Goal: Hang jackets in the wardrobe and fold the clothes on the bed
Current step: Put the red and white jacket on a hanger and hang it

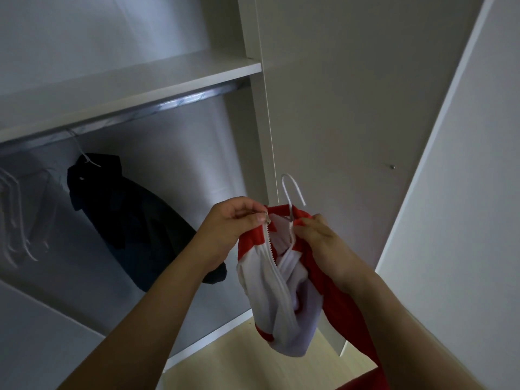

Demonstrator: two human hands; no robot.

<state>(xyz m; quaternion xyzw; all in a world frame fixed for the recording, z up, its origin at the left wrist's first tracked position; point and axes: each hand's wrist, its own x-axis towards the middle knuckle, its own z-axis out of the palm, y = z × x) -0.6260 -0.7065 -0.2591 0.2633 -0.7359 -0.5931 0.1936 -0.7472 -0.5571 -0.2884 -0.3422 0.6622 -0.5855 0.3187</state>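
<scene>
Two bare hands raised in front of an open white wardrobe (253, 80), seen from above and behind. Left hand (233, 229) clenched around the top of a red and white jacket (281, 291), thumb and forefinger pinching the small metal zipper pull (268, 220) at the collar. Right hand (323, 243) just beside it, fingers curled into the jacket's red collar on the other side of the opening, gripping the cloth. Between the two hands, a white wire hanger (291, 192) inside the jacket, its hook sticking up just above the fingertips. Zipper (277, 266) part open near the top, white teeth running down from the left hand. Rest of the jacket drooping below both hands in bunched folds, white in the middle, red along the edges and trailing down past the right forearm.

Beyond the left hand, well apart and farther into the wardrobe, a dark jacket (135, 220) hanging on another white hanger from a metal rail (168, 104). Rail fixed just under a white shelf (140, 77). Farther left, a cluster of bare white hangers (17, 215) on the same rail, dim and blurred. Beyond the right hand, an open wardrobe door (351, 108). Below both forearms, a pale wooden floor (225, 361).
</scene>
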